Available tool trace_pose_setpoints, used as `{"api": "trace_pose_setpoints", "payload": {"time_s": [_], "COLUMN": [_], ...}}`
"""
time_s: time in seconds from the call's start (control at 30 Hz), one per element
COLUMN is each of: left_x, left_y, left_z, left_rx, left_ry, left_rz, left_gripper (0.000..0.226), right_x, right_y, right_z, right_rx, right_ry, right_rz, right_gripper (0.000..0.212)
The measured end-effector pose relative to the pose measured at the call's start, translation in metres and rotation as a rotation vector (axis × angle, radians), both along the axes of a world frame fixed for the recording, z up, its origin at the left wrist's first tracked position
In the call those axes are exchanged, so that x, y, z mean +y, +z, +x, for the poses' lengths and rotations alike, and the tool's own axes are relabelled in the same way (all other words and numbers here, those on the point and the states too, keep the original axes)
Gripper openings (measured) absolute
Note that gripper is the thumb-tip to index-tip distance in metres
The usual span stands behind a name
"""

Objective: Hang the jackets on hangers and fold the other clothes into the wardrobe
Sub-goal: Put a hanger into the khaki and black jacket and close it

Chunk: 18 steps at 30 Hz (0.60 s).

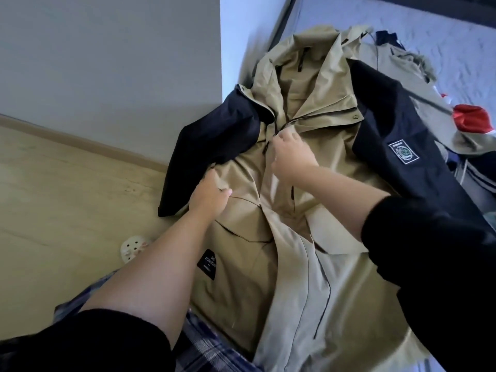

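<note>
A khaki jacket (pixel 303 264) with dark navy sleeves lies face up on the bed, hood toward the far end. Its left sleeve (pixel 212 146) hangs over the bed's edge. My left hand (pixel 212 194) grips the khaki front panel near that sleeve. At the chest, my right hand (pixel 292 154) has its fingers curled on the fabric by the zipper line. The front is partly open lower down. No hanger is in view.
More clothes lie at the right of the bed: a second khaki garment (pixel 402 65), a red piece (pixel 472 119) and dark items. The mattress (pixel 429 22) is pale. A wooden floor (pixel 67 197) and white wall lie left. A light slipper (pixel 132 249) sits by my plaid-clad leg.
</note>
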State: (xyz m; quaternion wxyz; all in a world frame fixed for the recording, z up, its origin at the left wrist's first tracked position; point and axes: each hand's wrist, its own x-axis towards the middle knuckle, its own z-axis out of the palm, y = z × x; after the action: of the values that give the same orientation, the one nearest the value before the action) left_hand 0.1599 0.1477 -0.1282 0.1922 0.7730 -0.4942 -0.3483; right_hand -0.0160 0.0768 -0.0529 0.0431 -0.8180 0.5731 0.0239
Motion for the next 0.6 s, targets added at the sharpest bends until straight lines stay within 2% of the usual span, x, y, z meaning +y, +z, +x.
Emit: {"api": "trace_pose_setpoints", "payload": {"time_s": [0.1, 0.17, 0.23, 0.3, 0.4, 0.53, 0.6], "left_x": [0.0, -0.003, -0.007, -0.01, -0.014, -0.021, -0.024], "left_y": [0.004, 0.008, 0.012, 0.017, 0.024, 0.045, 0.056], "left_z": [0.001, 0.002, 0.003, 0.005, 0.003, -0.009, -0.017], "left_rx": [0.001, 0.01, 0.016, 0.016, -0.036, 0.039, 0.158], "left_ry": [0.002, 0.016, -0.001, -0.015, 0.04, 0.155, 0.172], "left_rz": [-0.029, -0.064, -0.052, -0.028, -0.143, -0.464, -0.474], "left_gripper": [0.051, 0.032, 0.019, 0.014, 0.013, 0.022, 0.021], "right_x": [-0.031, -0.042, -0.046, -0.044, -0.036, -0.011, 0.009], "right_y": [0.0, -0.006, -0.008, -0.003, 0.009, 0.031, 0.046], "right_z": [-0.003, -0.005, -0.005, -0.007, -0.016, -0.018, -0.013], "right_rx": [0.144, 0.206, 0.258, 0.293, 0.127, -0.094, -0.152], "right_ry": [-0.007, -0.051, -0.084, -0.042, -0.015, 0.048, 0.112], "right_rz": [-0.012, 0.05, 0.011, -0.058, 0.026, 0.119, 0.162], "right_gripper": [0.074, 0.083, 0.076, 0.059, 0.036, 0.043, 0.044]}}
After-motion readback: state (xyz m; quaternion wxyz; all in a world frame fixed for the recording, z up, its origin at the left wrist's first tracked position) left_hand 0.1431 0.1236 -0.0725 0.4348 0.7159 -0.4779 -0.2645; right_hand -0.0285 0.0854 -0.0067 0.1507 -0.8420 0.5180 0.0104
